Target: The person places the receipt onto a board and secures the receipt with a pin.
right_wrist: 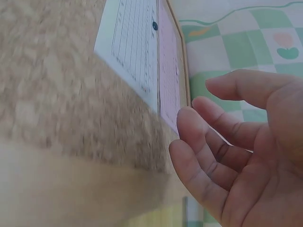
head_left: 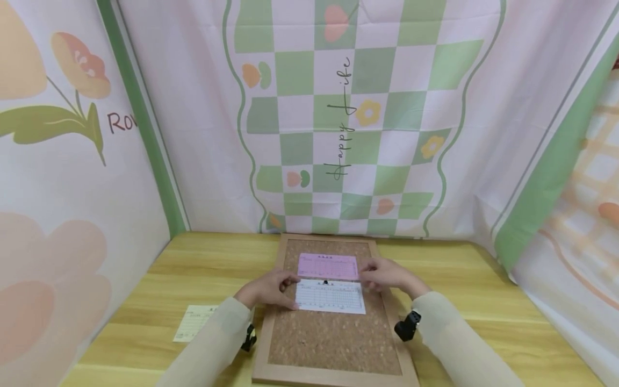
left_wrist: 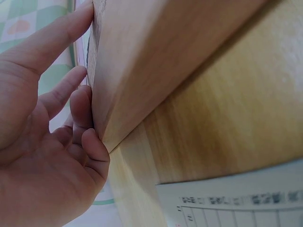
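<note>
On the cork board [head_left: 333,344] lie two printed form slips, a pink one [head_left: 328,266] above a white one [head_left: 330,297]. A dark pushpin [head_left: 325,282] sits at the middle of the white slip's top edge. My left hand [head_left: 271,289] is at the white slip's left edge, thumb and fingers apart. In the left wrist view, fingers rest by the board's wooden frame [left_wrist: 137,61]. Beside the slips' right edges hovers my right hand [head_left: 387,274], its fingers [right_wrist: 189,127] loosely bent, with nothing visible between them and the thumb.
A pale yellow slip [head_left: 193,321] lies on the wooden table [head_left: 135,328], left of the board and partly behind the left sleeve. Printed curtains [head_left: 203,134] hang along the table's back and sides. Black wrist devices [head_left: 408,325] sit on both sleeves.
</note>
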A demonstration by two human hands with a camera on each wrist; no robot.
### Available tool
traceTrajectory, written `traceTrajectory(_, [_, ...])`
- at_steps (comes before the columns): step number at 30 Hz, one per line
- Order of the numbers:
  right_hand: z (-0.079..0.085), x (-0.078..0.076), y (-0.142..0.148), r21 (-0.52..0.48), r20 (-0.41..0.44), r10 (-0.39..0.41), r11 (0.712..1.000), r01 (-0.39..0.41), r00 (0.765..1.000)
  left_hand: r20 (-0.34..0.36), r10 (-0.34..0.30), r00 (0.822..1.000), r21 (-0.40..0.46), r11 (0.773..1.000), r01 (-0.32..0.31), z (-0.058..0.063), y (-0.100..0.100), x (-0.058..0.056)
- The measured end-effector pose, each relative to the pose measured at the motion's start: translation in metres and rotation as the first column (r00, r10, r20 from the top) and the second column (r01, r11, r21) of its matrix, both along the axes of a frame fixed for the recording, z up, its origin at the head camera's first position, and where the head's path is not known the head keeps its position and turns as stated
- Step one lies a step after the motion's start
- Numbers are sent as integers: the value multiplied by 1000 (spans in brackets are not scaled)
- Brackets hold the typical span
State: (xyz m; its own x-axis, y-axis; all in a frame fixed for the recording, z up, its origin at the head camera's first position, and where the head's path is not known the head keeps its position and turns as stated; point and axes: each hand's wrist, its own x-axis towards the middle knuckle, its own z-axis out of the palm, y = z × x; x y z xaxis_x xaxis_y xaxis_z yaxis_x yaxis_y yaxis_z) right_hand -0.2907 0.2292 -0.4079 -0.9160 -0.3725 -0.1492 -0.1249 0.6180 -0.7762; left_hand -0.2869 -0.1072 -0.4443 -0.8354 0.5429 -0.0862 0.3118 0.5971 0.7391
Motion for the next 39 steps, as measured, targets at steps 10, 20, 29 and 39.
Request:
traceTrajectory(10, [3,9,26,21,-27,-41,999,41,999,-7,-2,1000,-6,1000,2,1,0,-1])
traceTrajectory(20, [-9,14,52,22,-76,-23,999,25,997,-9,-8,1000,-3,1000,8,3,0,0])
traceTrajectory(29, [-24,12,61,-37,-37,48,998,-50,998,-15,-12,1000,-5,1000,12,2,0,1])
traceTrajectory(39, [-33,13,63,-72,-1,24,997,-24,1000,-36,-29,999,-32,999,28,2,-1,1])
